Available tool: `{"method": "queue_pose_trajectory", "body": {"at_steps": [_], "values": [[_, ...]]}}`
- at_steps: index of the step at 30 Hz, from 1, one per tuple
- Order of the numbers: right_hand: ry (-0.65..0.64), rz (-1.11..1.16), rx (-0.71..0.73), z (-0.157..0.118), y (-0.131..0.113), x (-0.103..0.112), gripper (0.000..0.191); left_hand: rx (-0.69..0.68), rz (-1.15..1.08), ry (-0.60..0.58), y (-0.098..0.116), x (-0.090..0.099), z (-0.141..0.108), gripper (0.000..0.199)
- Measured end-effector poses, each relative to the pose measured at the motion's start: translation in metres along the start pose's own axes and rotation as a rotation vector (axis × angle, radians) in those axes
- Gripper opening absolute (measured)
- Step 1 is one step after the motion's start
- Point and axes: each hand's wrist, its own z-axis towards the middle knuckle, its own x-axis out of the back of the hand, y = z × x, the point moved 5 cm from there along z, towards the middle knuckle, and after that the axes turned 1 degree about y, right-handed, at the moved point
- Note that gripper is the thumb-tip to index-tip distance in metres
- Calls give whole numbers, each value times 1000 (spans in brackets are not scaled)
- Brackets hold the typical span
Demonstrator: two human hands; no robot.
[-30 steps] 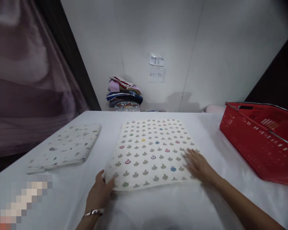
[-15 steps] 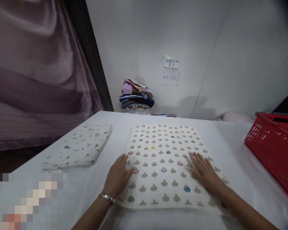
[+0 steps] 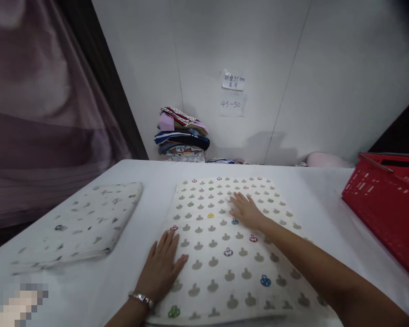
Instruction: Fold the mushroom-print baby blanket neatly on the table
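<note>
The white, roughly rectangular fabric cloth printed with rows of grey mushroom-like motifs and scattered coloured ones lay spread on the white-covered table, directly in front of the person. The left hand, wearing a silver-coloured metal bracelet, rested palm down across the cloth's left edge, fingers extended and slightly parted, thumb set apart on the print; nothing was gripped. The right hand was over the far half of the cloth, fingers stretched and a little spread, with no hold on anything; slight blur at the fingertips left their pressure uncertain. The right forearm passed above the cloth's near right portion. To the left, well apart, lay a folded white fabric piece with small dark leaf-like prints; a red perforated plastic basket stood at the right. The step in hand was judged to be smoothing. Done well, it called for the left palm to anchor the edge without pinching, while the right palm, kept flat, applied light, even strokes outward from the middle. Excess pressure was judged likely to drag the fabric askew or raise ripples beside the anchoring thumb. The right forearm was best kept lifted, and edges and corners checked for squareness. The number of layers could not be determined.
</note>
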Motion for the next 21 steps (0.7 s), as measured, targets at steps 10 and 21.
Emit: {"method": "queue_pose_trajectory", "body": {"at_steps": [10, 21], "values": [[-43, -47, 15, 177, -59, -31, 66, -47, 60, 78, 6, 12, -6, 64], [-23, -101, 36, 198, -67, -49, 70, -22, 17, 67, 10, 15, -7, 62]]}}
